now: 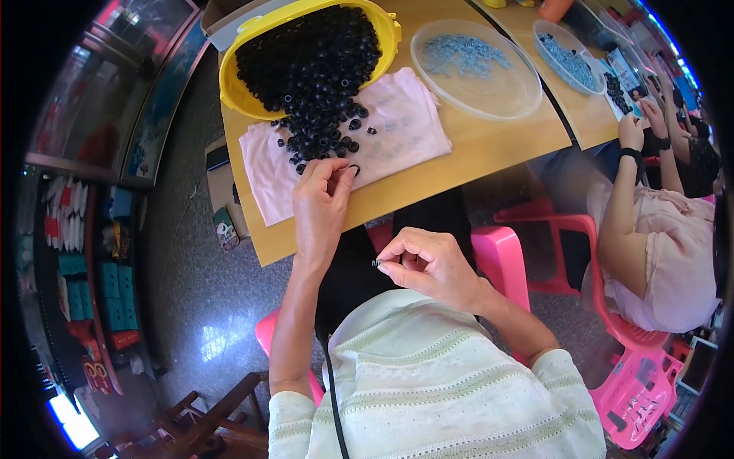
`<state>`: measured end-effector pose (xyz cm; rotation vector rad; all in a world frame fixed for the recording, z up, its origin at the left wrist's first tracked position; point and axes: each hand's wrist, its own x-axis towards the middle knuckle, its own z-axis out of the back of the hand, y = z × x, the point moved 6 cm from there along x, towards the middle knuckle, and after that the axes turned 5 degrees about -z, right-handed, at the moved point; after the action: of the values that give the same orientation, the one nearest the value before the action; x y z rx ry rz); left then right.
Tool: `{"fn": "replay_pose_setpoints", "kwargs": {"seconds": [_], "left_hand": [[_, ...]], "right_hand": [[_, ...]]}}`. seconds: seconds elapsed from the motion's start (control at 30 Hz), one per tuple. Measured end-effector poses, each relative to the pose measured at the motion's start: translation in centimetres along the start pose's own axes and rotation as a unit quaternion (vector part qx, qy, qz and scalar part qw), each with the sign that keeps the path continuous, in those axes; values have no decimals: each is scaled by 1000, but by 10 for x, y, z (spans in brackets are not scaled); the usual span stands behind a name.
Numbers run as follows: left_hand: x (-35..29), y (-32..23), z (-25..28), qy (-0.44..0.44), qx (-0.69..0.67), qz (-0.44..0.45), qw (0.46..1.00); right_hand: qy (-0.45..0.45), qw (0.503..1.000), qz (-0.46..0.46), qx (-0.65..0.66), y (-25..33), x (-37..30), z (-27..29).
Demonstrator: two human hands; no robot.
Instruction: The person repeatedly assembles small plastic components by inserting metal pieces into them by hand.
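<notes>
Over the near edge of the pink cloth (409,115), my left hand (317,210) has its thumb and fingers drawn together at a small black ring-shaped part (355,169). Just above it, loose black parts of the same sort (321,134) spill from a tipped yellow tub (228,76) onto the cloth. My right hand (432,268) is held above my lap, off the table. Its thumb and index finger pinch a tiny thin greyish piece (376,264), whose exact kind is too small to make out.
A round clear tray (520,96) of small light-blue pieces sits on the wooden table (489,157), with a second tray (600,86) further right. A person in a pale top (657,252) works there on a pink chair (592,237). Shelves (99,283) stand left.
</notes>
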<state>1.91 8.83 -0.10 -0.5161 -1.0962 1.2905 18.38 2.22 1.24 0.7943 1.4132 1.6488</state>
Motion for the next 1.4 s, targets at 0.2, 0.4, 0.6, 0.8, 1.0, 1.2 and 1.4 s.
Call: {"fn": "replay_pose_setpoints", "kwargs": {"seconds": [0.2, 0.4, 0.6, 0.8, 1.0, 1.2, 1.4], "left_hand": [[-3, 2, 1, 36, 57, -12, 998], [-13, -8, 10, 23, -1, -31, 999], [-36, -7, 3, 12, -533, 248, 809], [-33, -1, 5, 3, -557, 292, 777], [-31, 0, 9, -3, -496, 253, 831], [-33, 5, 13, 47, -455, 230, 859], [-37, 5, 9, 71, -495, 250, 829]], "right_hand": [[-23, 999, -27, 17, -15, 10, 11], [-86, 993, -58, 60, -19, 40, 34], [-92, 996, 6, 22, 11, 60, 40], [-60, 994, 86, -38, 33, 82, 31], [-74, 965, 139, -210, 47, 88, 26], [-28, 974, 101, -203, 39, 92, 27], [58, 996, -23, -65, 21, 99, 31]]}}
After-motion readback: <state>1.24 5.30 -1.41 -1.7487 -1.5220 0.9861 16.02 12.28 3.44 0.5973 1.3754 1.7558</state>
